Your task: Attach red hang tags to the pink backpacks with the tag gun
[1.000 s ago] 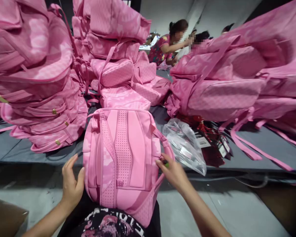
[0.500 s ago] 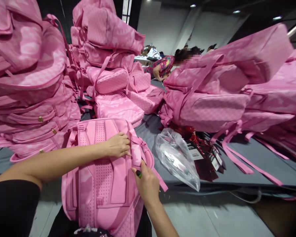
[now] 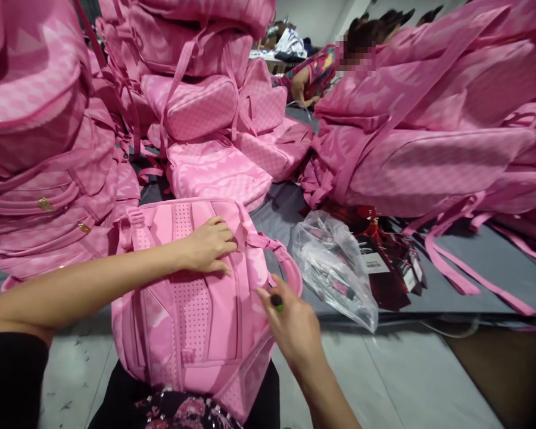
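Note:
A pink backpack (image 3: 214, 310) stands on my lap against the table edge, its padded, dotted back panel facing me. My left hand (image 3: 209, 247) lies over the upper part of that panel, fingers slightly bent and apart, holding nothing. At the bag's right side, my right hand (image 3: 290, 313) is closed round a small tool with a dark, green-ringed end (image 3: 277, 301); the rest of the tool is hidden. Its fingertips are beside the pink shoulder strap (image 3: 258, 262). A looped pink strap (image 3: 290, 265) sticks out just beyond them.
Stacks of pink backpacks rise at the left (image 3: 31, 179), in the middle (image 3: 218, 173) and at the right (image 3: 438, 173). On the grey table (image 3: 491, 262) lie a clear plastic bag (image 3: 335, 268) and dark red tags (image 3: 384, 268). Another person (image 3: 310, 74) bends over beyond the stacks.
The view has tilted down and come closer. My right hand has moved right, slightly away from the strap. My left hand's fingers have loosened from the panel's right edge and spread a little.

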Demonstrator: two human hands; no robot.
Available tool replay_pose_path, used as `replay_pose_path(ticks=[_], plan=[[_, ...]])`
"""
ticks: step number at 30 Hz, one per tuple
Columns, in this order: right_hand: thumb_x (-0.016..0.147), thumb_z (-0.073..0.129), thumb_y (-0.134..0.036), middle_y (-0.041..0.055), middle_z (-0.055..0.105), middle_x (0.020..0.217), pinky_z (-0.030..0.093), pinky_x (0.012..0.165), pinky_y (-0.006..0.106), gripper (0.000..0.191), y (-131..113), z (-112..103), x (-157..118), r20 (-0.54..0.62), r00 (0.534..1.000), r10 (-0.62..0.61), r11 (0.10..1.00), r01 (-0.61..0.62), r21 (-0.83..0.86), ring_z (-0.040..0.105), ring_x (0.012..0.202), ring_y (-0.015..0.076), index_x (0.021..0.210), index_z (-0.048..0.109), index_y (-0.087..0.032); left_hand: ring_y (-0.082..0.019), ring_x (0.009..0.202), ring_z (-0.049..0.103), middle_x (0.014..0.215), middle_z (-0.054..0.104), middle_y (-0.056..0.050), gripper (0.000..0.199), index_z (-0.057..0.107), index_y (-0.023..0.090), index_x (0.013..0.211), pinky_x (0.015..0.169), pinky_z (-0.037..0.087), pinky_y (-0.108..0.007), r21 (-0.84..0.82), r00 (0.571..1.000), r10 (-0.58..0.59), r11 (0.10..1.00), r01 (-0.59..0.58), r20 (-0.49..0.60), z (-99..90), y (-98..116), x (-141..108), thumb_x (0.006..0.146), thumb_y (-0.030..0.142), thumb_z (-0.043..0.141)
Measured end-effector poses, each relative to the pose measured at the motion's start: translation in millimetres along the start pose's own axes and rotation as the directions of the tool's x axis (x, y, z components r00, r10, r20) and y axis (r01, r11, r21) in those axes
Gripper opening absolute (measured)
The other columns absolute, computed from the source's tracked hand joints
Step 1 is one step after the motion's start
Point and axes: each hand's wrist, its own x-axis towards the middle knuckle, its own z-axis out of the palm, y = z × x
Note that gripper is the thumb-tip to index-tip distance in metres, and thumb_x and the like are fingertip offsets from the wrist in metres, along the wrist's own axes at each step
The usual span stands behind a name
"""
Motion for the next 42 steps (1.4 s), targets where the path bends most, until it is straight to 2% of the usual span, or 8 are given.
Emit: replay_pose_path(ticks=[3, 6, 9, 14, 17, 22, 29, 42], plan=[[0.092, 0.046, -0.065, 0.0101, 0.072, 0.098, 0.054, 0.068, 0.033, 0.058, -19.4, -31.9, -3.1, -0.197, 0.978, 0.062, 0.908, 0.026, 0.417, 0.069, 0.084, 0.0233, 0.122, 0.061, -0.018, -0.024, 0.091, 0.053, 0.09, 0.066, -0.006, 0.045, 0.068, 0.016, 0.095, 0.099, 0.034, -0.044, -0.007, 1.0, -0.007, 1.0, 0.006, -0.002, 3.2, 14.3, -1.6, 0.079, 0.058, 0.069], [0.083, 0.032, -0.085, 0.0032, 0.061, 0.065, 0.048, 0.048, 0.027, 0.085, -40.4, -39.0, 1.6, -0.064, 0.994, 0.083, 0.742, -0.019, 0.67, 0.06, 0.054, 0.0172, 0.113, 0.067, -0.014, -0.024, 0.094, 0.053, 0.091, 0.066, -0.005, 0.043, 0.067, 0.016, 0.095, 0.103, 0.032, -0.043, 0.024, 0.997, -0.014, 1.0, 0.015, -0.072, 10.6, 16.5, -6.9, 0.078, 0.055, 0.072], [0.077, 0.025, -0.092, -0.0016, 0.052, 0.053, 0.041, 0.038, 0.026, 0.098, -48.2, -16.1, 14.3, 0.15, 0.984, 0.1, 0.507, -0.18, 0.843, 0.05, 0.04, 0.014, 0.113, 0.066, -0.012, -0.023, 0.095, 0.052, 0.091, 0.065, -0.005, 0.029, 0.066, 0.017, 0.093, 0.105, 0.033, -0.041, 0.061, 0.981, -0.026, 0.997, 0.038, -0.193, 20.6, 19.1, -17.8, 0.085, 0.045, 0.067], [0.075, 0.052, -0.084, 0.0117, 0.073, 0.087, 0.058, 0.065, 0.037, 0.084, -21.1, 22.2, 18.4, 0.08, 0.97, 0.231, 0.324, -0.154, 0.934, 0.07, 0.068, 0.0217, 0.12, 0.059, -0.014, -0.02, 0.087, 0.051, 0.082, 0.062, -0.003, 0.025, 0.063, 0.017, 0.083, 0.102, 0.037, -0.038, 0.104, 0.945, 0.007, 0.994, 0.028, -0.327, 22.1, 28.7, -33.4, 0.089, 0.042, 0.063], [0.072, 0.077, -0.057, 0.0089, 0.073, 0.092, 0.058, 0.075, 0.036, 0.056, -12.7, 26.6, 7.1, -0.003, 0.961, 0.275, 0.441, -0.123, 0.889, 0.072, 0.077, 0.0212, 0.108, 0.063, -0.016, -0.02, 0.083, 0.051, 0.08, 0.061, -0.003, 0.026, 0.062, 0.017, 0.079, 0.099, 0.04, -0.039, 0.107, 0.951, -0.031, 0.992, 0.066, -0.306, 19.3, 33.0, -32.0, 0.086, 0.041, 0.067], [0.076, 0.077, -0.04, 0.0, 0.065, 0.066, 0.047, 0.05, 0.023, 0.029, -28.1, 38.8, -3.4, -0.264, 0.909, 0.322, 0.74, -0.068, 0.669, 0.06, 0.054, 0.013, 0.082, 0.063, -0.016, -0.02, 0.09, 0.054, 0.082, 0.062, -0.002, 0.018, 0.063, 0.018, 0.078, 0.107, 0.037, -0.042, 0.005, 0.932, -0.063, 0.998, 0.069, -0.357, 23.1, 42.5, -31.5, 0.089, 0.032, 0.064], [0.085, 0.066, -0.035, 0.0014, 0.067, 0.069, 0.049, 0.051, 0.024, 0.02, -40.0, 46.1, 2.4, -0.387, 0.911, 0.14, 0.844, 0.095, 0.528, 0.061, 0.055, 0.0134, 0.083, 0.065, -0.016, -0.021, 0.124, 0.047, 0.112, 0.064, -0.004, 0.017, 0.064, 0.019, 0.078, 0.116, 0.032, -0.044, -0.062, 0.875, -0.135, 0.991, 0.12, -0.464, 32.1, 55.9, -39.9, 0.093, 0.021, 0.056], [0.084, 0.067, -0.029, -0.001, 0.065, 0.065, 0.046, 0.05, 0.023, 0.014, -48.5, 44.7, 9.5, -0.413, 0.911, 0.006, 0.92, 0.157, 0.36, 0.055, 0.049, 0.0104, 0.077, 0.066, -0.017, -0.017, 0.107, 0.054, 0.096, 0.067, -0.001, 0.014, 0.062, 0.018, 0.084, 0.118, 0.03, -0.042, -0.052, 0.859, -0.135, 0.991, 0.126, -0.494, 42.8, 51.1, -40.9, 0.095, 0.022, 0.054]])
